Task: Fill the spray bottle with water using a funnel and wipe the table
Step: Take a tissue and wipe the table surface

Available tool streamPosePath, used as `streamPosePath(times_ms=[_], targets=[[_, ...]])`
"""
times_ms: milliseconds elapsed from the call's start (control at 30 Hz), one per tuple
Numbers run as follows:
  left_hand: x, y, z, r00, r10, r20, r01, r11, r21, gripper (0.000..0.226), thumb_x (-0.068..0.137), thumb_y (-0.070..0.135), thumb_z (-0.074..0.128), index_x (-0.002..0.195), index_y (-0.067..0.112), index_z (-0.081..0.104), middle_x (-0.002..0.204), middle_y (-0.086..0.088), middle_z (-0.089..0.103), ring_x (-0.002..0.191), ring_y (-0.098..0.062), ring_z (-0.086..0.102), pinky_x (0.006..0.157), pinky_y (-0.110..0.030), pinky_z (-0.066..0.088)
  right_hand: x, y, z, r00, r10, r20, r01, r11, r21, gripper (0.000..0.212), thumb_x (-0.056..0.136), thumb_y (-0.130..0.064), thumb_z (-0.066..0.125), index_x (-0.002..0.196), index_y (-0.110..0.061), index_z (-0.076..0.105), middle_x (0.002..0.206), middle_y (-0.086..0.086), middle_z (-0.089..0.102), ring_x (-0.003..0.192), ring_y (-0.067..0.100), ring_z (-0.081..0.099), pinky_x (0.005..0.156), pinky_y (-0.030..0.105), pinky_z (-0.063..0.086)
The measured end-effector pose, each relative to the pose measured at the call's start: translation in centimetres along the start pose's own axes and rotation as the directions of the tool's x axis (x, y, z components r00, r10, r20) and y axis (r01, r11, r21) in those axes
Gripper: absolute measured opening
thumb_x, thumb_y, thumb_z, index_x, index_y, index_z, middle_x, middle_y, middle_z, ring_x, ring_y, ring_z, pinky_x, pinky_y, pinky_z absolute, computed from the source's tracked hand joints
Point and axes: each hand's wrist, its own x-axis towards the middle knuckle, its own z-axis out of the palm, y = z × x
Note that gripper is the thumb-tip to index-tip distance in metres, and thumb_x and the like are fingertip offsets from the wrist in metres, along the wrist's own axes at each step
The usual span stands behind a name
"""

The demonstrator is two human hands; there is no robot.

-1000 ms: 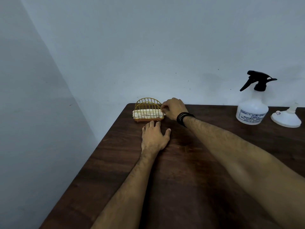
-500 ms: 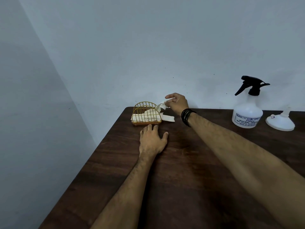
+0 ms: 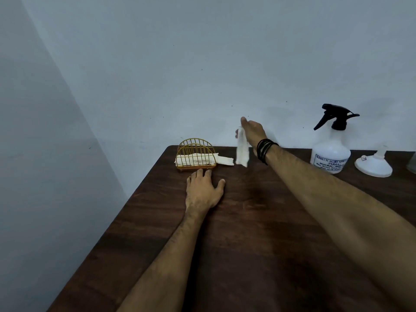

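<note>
A gold wire napkin holder [image 3: 195,154] with folded white tissues stands at the far left of the dark wooden table [image 3: 247,233]. My right hand [image 3: 253,131] is raised above the table's far edge, shut on a white tissue [image 3: 242,149] that hangs down from it. My left hand [image 3: 203,191] lies flat on the table, its fingertips touching the holder's base. Another tissue [image 3: 225,160] sticks out of the holder's right side. A white spray bottle [image 3: 331,152] with a black trigger head stands at the far right, beside a white funnel [image 3: 373,164] resting wide end down.
A pale wall runs right behind the table and along the left. The table's left edge slants from the holder toward the lower left. A sliver of a clear object [image 3: 413,163] shows at the right edge of the view.
My right hand pulled one tissue out of the holder and lifted it up and to the right. A second tissue was dragged partly out. My left hand stayed flat by the holder.
</note>
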Motion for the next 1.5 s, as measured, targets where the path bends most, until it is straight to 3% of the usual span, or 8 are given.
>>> streamPosePath(times_ms=[67, 200, 367, 633, 833, 1133, 1333, 1500], targets=[[0.0, 0.0, 0.0, 1.000, 0.007, -0.016, -0.007, 1.000, 0.007, 0.069, 0.092, 0.063, 0.044, 0.141, 0.015, 0.053, 0.140, -0.009, 0.053, 0.132, -0.027, 0.046, 0.116, -0.047, 0.033, -0.8, 0.8, 0.0, 0.997, -0.040, 0.061, 0.054, 0.962, -0.267, 0.036, 0.099, -0.043, 0.047, 0.085, -0.011, 0.057, 0.076, 0.007, 0.066, 0.074, 0.029, 0.069, 0.077, 0.036, 0.056], [-0.1, 0.2, -0.1, 1.000, 0.014, -0.027, -0.014, 1.000, 0.010, 0.067, 0.092, 0.062, 0.044, 0.139, 0.015, 0.054, 0.138, -0.009, 0.054, 0.131, -0.027, 0.046, 0.115, -0.046, 0.033, -1.4, 2.8, 1.2, 0.961, -0.003, 0.277, 0.210, 0.661, -0.721, 0.042, 0.085, -0.044, 0.072, 0.115, -0.016, 0.067, 0.121, 0.005, 0.064, 0.109, 0.020, 0.060, 0.081, 0.024, 0.042], [-0.1, 0.1, -0.1, 1.000, 0.015, -0.027, -0.015, 1.000, 0.001, 0.067, 0.092, 0.062, 0.044, 0.138, 0.015, 0.054, 0.138, -0.009, 0.054, 0.131, -0.027, 0.046, 0.115, -0.047, 0.034, -2.0, 4.1, 3.0, 0.962, -0.028, 0.272, 0.253, 0.473, -0.844, 0.038, 0.081, -0.050, 0.072, 0.105, -0.020, 0.073, 0.113, 0.008, 0.069, 0.104, 0.027, 0.064, 0.079, 0.031, 0.050], [0.1, -0.2, -0.1, 1.000, 0.013, -0.010, -0.013, 1.000, -0.010, 0.070, 0.091, 0.064, 0.042, 0.140, 0.017, 0.054, 0.139, -0.009, 0.053, 0.132, -0.027, 0.046, 0.115, -0.048, 0.034, -1.4, 3.9, 4.7, 0.933, -0.121, 0.339, 0.345, 0.572, -0.744, 0.034, 0.083, -0.039, 0.074, 0.112, -0.023, 0.068, 0.116, 0.003, 0.068, 0.106, 0.024, 0.062, 0.082, 0.030, 0.049], [-0.1, -0.3, -0.5, 1.000, 0.003, -0.009, -0.003, 1.000, -0.009, 0.068, 0.091, 0.063, 0.046, 0.139, 0.015, 0.055, 0.138, -0.009, 0.054, 0.130, -0.027, 0.047, 0.114, -0.046, 0.035, -2.5, 1.7, 1.7, 0.932, 0.191, 0.307, -0.127, 0.968, -0.217, 0.003, 0.090, -0.006, 0.057, 0.088, -0.003, 0.058, 0.083, 0.012, 0.062, 0.070, 0.020, 0.052, 0.061, 0.028, 0.044], [-1.5, 0.8, -2.0, 0.989, 0.052, -0.140, -0.081, 0.974, -0.210, 0.044, 0.089, 0.044, 0.069, 0.120, 0.013, 0.069, 0.120, -0.008, 0.067, 0.114, -0.027, 0.060, 0.098, -0.037, 0.048, -9.5, -0.9, -9.4, 0.878, 0.270, 0.395, -0.279, 0.960, -0.037, 0.021, 0.096, 0.006, 0.044, 0.103, -0.003, 0.062, 0.093, 0.012, 0.063, 0.082, 0.022, 0.065, 0.077, 0.033, 0.059], [-6.3, 9.4, -3.5, 0.989, 0.039, 0.140, 0.089, 0.601, -0.795, 0.037, 0.090, 0.055, 0.066, 0.090, 0.021, 0.078, 0.086, 0.004, 0.078, 0.079, -0.009, 0.071, 0.077, -0.024, 0.053, -14.1, -1.2, -12.7, 0.921, 0.269, 0.282, -0.274, 0.962, -0.023, 0.009, 0.091, -0.006, 0.067, 0.093, -0.014, 0.063, 0.078, 0.001, 0.065, 0.063, 0.007, 0.059, 0.060, 0.020, 0.052], [-8.3, 13.6, -3.6, 0.962, 0.115, 0.247, 0.183, 0.397, -0.899, 0.011, 0.090, 0.017, 0.075, 0.084, 0.007, 0.076, 0.070, 0.000, 0.072, 0.058, -0.006, 0.062, 0.054, -0.017, 0.050, -16.6, -0.8, -14.6, 0.944, 0.196, 0.264, -0.215, 0.975, 0.047, 0.013, 0.090, 0.000, 0.067, 0.090, -0.013, 0.064, 0.078, 0.005, 0.066, 0.064, 0.011, 0.059, 0.058, 0.017, 0.053]])
